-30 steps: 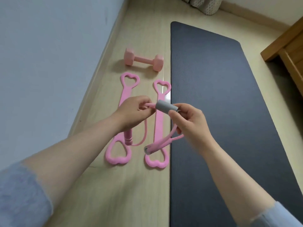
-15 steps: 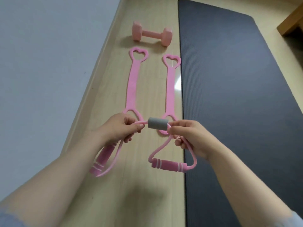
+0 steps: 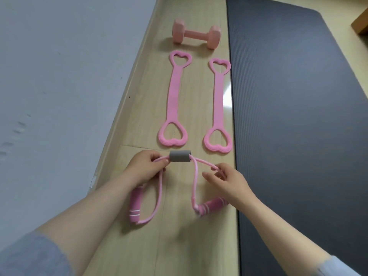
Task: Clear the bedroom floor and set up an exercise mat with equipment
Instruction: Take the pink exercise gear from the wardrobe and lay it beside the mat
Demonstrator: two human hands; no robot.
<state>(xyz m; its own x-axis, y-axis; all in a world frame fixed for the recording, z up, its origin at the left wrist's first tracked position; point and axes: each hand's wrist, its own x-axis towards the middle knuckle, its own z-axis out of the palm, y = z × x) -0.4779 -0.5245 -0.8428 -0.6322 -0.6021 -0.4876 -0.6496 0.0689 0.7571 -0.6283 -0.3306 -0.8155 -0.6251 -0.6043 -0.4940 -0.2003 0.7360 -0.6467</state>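
Both forearms reach in from the near edge, a grey sleeve point(image 3: 29, 255) pushed up on the left arm and a paler cuff point(image 3: 334, 267) just visible on the right. They extend forward over the wooden floor point(image 3: 179, 246), palms down.

Left hand point(image 3: 146, 168): fingers curled, thumb and forefinger pinching the pink cord of the resistance tube point(image 3: 196, 176) just left of its grey foam sleeve point(image 3: 180, 156). Right hand point(image 3: 227, 180): fingers hooked round the right loop of the same cord, thumb stuck out to the left. The foam sleeve sits level between the two hands. One loop drops from each side toward the near edge, each ending in a pink grip: the left grip point(image 3: 135, 206) is under the left wrist, the right grip point(image 3: 211, 206) under the right hand. Whether the grips touch the boards, cannot tell.

Just beyond the foam sleeve, two pink heart-loop bands lie flat and parallel on the floor, the left band point(image 3: 175, 100) and the right band point(image 3: 219, 104), which is close to the mat's edge.

Farther still, a pink dumbbell point(image 3: 196, 36) lies crosswise.

The dark exercise mat point(image 3: 298, 116) is unrolled along the right, running near to far. A pale wall point(image 3: 59, 76) runs along the left. A wooden furniture corner point(image 3: 360, 22) shows at far right.
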